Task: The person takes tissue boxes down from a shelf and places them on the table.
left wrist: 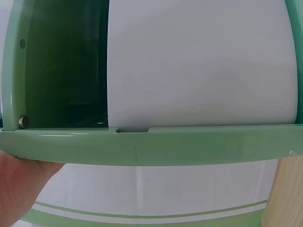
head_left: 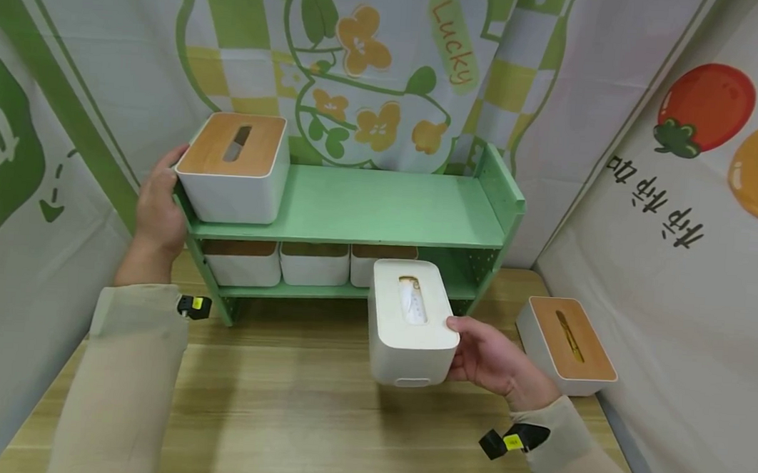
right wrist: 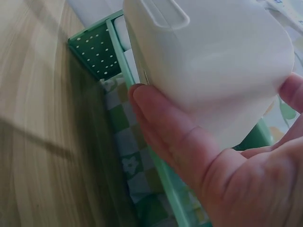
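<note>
In the head view, my right hand (head_left: 488, 356) grips the side of an all-white tissue box (head_left: 382, 354), thumb at the lid's edge and fingers below. The box hangs tilted in front of a green two-tier shelf (head_left: 380, 208); the lid's slot shows something white. The right wrist view has my fingers (right wrist: 170, 118) spread under its white wall. My left hand (head_left: 161, 211) holds the shelf's left end, fingertips hidden beside a large white box with a wooden lid (head_left: 252, 198). The left wrist view shows that hand against the outside of the green end panel (left wrist: 189, 144).
On the lower tier stand white boxes with brown or green lids (head_left: 316, 265), partly overlapped by the held box. Another wood-lidded tissue box (head_left: 569, 346) sits on the wooden table (head_left: 305, 418) at right. Printed cloth walls (head_left: 640, 279) enclose the table.
</note>
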A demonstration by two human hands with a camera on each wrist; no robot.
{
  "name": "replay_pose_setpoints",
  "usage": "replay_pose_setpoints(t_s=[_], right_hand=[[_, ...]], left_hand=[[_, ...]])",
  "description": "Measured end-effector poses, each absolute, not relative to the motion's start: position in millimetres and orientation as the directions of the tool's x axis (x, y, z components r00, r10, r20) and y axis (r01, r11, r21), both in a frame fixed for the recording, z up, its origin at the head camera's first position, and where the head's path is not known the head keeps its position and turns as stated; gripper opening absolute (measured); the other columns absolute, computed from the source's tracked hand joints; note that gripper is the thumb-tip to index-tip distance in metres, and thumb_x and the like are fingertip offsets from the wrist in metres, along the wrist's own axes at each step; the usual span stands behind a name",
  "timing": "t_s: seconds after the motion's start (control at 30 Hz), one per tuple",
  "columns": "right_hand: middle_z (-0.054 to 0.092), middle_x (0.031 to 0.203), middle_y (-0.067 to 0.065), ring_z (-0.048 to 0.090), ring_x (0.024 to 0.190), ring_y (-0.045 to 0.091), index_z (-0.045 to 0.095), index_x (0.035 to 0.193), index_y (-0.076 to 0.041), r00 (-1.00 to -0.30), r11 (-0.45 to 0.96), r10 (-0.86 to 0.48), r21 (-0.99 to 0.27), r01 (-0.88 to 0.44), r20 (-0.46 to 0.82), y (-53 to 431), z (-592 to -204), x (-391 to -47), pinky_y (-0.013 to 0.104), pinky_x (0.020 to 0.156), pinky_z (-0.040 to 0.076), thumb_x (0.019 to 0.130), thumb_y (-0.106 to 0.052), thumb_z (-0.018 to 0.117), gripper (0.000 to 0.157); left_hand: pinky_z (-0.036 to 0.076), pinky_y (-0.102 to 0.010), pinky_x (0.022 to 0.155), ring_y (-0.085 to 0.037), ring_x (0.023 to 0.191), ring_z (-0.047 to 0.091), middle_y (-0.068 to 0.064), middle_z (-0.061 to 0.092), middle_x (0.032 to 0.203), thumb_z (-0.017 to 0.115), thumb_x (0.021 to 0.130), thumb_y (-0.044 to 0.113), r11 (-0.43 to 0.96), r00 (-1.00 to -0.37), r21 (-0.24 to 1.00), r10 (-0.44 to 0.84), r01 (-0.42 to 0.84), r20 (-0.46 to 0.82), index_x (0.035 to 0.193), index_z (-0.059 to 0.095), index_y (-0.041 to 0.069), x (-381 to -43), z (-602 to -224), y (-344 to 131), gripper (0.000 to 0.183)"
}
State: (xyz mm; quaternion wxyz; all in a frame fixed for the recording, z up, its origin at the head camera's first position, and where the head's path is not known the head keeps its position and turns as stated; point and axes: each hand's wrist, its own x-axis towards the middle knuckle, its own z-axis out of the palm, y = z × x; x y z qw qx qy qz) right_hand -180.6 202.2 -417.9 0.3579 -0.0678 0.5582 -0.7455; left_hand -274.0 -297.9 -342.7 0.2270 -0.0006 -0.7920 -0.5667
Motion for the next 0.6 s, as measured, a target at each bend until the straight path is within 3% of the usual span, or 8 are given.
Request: replay_pose_setpoints(t_s=[0.4, 0.6], right_hand=[[0.069, 0.107, 0.021, 0.067, 0.096, 0.031, 0.04, 0.133, 0.007, -0.735, -0.098, -0.594, -0.878, 0.468, -0.326, 199, -437, -183, 0.05, 0.086, 0.052, 0.104, -0.032, 0.04, 0.049], [0.066, 0.11, 0.023, 0.066, 0.097, 0.033, 0.036, 0.136, 0.004, -0.734, -0.105, -0.578, -0.859, 0.501, -0.357, 196, -446, -183, 0.052, 0.086, 0.052, 0.103, -0.032, 0.043, 0.049]], left_hand=[[0.021, -0.033, 0.112, -0.011, 0.142, 0.025, 0.008, 0.03, 0.158, 0.013, 0.102, 0.034, 0.346, -0.894, 0.898, -0.256, 0.27, 0.367, 0.156, 0.034, 0.031, -274, -344, -297, 0.058], [0.021, -0.032, 0.111, -0.012, 0.142, 0.026, 0.007, 0.031, 0.158, 0.013, 0.103, 0.034, 0.339, -0.893, 0.899, -0.252, 0.279, 0.372, 0.156, 0.034, 0.03, -275, -344, -297, 0.058]])
